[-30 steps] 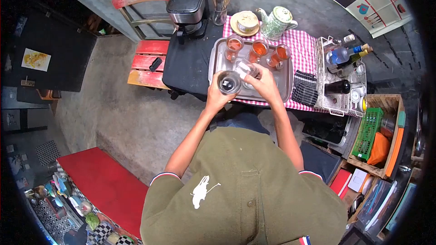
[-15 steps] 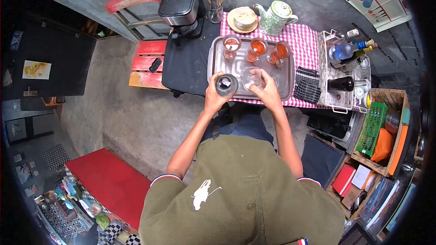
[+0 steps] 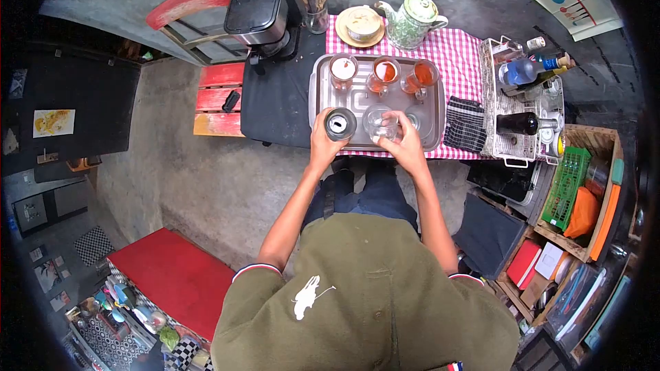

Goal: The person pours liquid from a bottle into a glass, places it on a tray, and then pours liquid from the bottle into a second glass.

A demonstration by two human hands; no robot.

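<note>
My left hand (image 3: pixel 323 143) is closed around a dark, round-topped container (image 3: pixel 339 124) with a pale centre and a black spot; I cannot make out its exact kind. Beside it, my right hand (image 3: pixel 407 143) grips a clear drinking glass (image 3: pixel 377 122), tilted, over the front of the grey tray (image 3: pixel 438 136). Three glass mugs stand along the tray's back: the left mug (image 3: pixel 342 73) shows a whitish top, while the middle mug (image 3: pixel 382 75) and right mug (image 3: pixel 420 78) hold red liquid. Another clear glass (image 3: pixel 414 118) is partly hidden behind my right fingers.
Behind the tray are a bowl on a plate (image 3: pixel 363 26) and a green-speckled teapot (image 3: pixel 410 24). A coffee maker (image 3: pixel 258 10) stands at the left. To the right lie a dark checked cloth (image 3: pixel 466 124) and a white wire rack (image 3: pixel 505 154) with bottles.
The view has shifted slightly. Both hands still hold the same things, with the container's top turned more toward me. The left mug's top now looks whiter.
</note>
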